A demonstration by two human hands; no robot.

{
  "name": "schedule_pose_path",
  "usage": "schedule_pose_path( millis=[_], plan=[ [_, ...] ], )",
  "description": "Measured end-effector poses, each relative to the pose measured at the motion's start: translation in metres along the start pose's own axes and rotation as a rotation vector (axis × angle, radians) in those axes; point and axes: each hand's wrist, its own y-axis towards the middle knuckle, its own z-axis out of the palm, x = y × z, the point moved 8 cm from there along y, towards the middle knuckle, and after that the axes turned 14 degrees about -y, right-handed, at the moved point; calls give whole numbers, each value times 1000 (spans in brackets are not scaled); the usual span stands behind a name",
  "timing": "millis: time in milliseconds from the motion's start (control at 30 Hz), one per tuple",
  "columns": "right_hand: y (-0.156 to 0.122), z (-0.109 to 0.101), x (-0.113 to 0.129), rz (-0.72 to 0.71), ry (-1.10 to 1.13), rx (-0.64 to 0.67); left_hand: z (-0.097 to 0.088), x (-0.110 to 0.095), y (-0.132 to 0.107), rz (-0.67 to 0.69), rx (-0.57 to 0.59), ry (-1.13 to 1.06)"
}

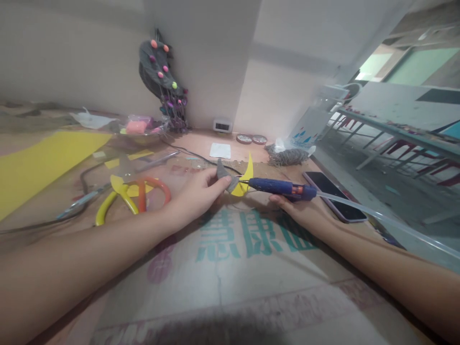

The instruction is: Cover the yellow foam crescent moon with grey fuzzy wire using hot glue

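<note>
Between the thumb and fingers of my left hand is a grey piece that looks like yarn or felt. A yellow crescent cutout sits against its right side; whether the two are joined I cannot tell. My right hand grips a blue hot glue gun from below, its fingers partly hidden. The gun's nozzle points left and meets the grey piece and the crescent. A long clear glue stick runs out of the gun's back end.
Orange-handled scissors and yellow-handled pliers lie left, near yellow sheet material. A phone lies right. Behind are grey yarn, a small clock and a grey moon ornament with pompoms. A black cord crosses the table.
</note>
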Motion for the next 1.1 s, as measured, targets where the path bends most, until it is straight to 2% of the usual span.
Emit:
schedule_pose_path(
  millis=[600,833,1100],
  plan=[
    [1,-2,3,18,-24,1,3,-2,-2,-34,28,-3],
    [1,-3,10,7,17,22,3,-2,-2,-15,30,48],
    [2,0,5,35,31,43,3,-5,-3,6,32,44]
  ],
)
